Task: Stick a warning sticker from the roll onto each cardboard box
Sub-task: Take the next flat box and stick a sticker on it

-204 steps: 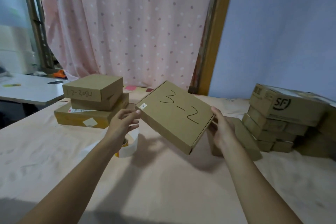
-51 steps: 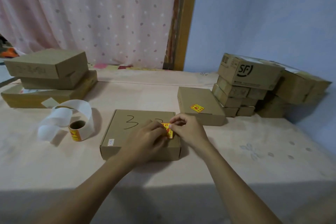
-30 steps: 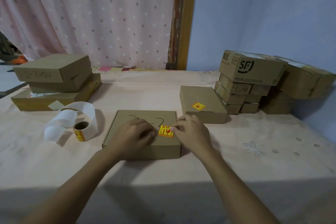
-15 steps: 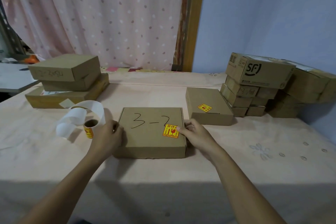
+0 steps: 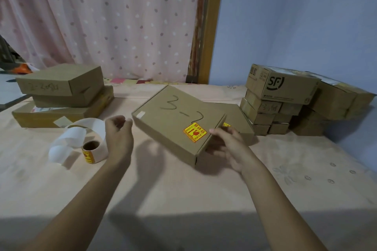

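Right hand [image 5: 228, 146] grips near-right edge of box marked 3-2 [image 5: 173, 120], tilted & off the surface [image 5: 183, 189]; yellow warning sticker [image 5: 194, 132] on lid by the thumb. Left hand [image 5: 119, 134] loosely curled, empty, just left of box. Sticker roll [image 5: 91, 150] on surface further left, w/ backing strip trailing.

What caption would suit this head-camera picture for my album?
Right hand holds the 3-2 cardboard box tilted up, warning sticker on its lid; left hand free beside the sticker roll.
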The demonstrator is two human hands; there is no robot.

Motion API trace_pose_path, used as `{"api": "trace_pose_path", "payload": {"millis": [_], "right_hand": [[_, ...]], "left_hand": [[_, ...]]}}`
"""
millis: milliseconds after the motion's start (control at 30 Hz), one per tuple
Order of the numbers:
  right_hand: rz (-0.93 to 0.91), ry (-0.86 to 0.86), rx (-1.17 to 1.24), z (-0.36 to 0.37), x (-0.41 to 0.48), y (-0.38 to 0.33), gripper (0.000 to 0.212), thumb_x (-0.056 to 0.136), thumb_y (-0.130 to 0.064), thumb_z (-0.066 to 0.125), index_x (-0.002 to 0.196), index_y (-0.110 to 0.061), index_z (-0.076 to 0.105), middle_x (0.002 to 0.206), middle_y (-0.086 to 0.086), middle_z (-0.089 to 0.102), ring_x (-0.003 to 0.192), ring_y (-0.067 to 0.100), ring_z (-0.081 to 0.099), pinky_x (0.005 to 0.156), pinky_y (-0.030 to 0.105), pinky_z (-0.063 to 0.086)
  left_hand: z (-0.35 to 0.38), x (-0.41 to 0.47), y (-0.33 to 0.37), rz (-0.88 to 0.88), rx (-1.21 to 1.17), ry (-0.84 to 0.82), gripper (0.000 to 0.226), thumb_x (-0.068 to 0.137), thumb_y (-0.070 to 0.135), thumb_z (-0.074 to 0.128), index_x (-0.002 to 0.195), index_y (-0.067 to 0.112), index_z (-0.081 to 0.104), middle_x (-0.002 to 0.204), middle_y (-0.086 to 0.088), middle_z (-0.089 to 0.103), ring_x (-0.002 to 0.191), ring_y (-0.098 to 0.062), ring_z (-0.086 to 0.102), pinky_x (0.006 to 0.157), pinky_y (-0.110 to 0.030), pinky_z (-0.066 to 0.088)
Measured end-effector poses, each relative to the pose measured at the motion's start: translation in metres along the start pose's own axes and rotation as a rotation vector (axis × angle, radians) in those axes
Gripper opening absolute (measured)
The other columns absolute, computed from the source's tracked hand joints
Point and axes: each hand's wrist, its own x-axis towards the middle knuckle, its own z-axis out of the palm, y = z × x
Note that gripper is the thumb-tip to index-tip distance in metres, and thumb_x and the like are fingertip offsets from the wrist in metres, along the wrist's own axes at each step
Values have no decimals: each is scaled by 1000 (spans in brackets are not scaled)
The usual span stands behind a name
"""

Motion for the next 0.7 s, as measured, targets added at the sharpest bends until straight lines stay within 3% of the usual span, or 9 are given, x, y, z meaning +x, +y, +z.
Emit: {"api": "trace_pose_path", "payload": {"millis": [67,133,200,267,367,533,700], "right_hand": [[10,25,144,-3,4,1,29,92,-9,72,120,-7,65,107,18,77,99,32,75,71,42,64],[24,77,250,-5,10,3,28,91,-5,71,119,-5,68,110,19,76,102,31,74,82,46,63],[28,161,324,-6,18,6,38,88,-5,74,125,-4,64,114,22,74,105,33,72,88,50,61],[26,234,362,-8,25,6,50,85,-9,78,130,-1,58,114,24,72,103,34,72,81,44,64],[31,284,367,-19,30,3,55,86,-19,81,133,-6,55,111,21,70,104,32,70,77,36,63],[119,313,325,-47,34,0,55,88,-26,80,131,-16,46,110,21,60,103,37,68,69,35,63],[188,289,218,-60,39,5,60,89,-44,75,128,-7,47,116,18,61,102,34,69,75,39,61]], "left_hand": [[19,-17,-1,71,16,-44,20,99,23,61,119,18,59,112,5,63,110,-16,59,89,-26,44],[44,-37,0,139,36,-252,18,99,29,62,117,26,62,111,15,64,109,-8,61,86,-23,47],[69,-59,5,157,13,-492,24,96,35,66,120,33,61,116,20,66,109,3,62,85,-16,48],[93,-73,10,166,-4,-641,31,92,38,71,122,41,59,117,26,66,110,10,60,83,-7,48],[123,-81,10,175,40,-704,36,90,33,75,115,51,56,110,32,64,105,13,59,82,-8,48],[157,-77,-14,156,89,-688,41,93,18,71,132,21,58,124,8,63,120,-14,59,94,-26,51],[173,-75,-21,175,127,-710,49,96,25,68,142,19,52,135,6,60,124,-15,57,103,-37,51]]}}
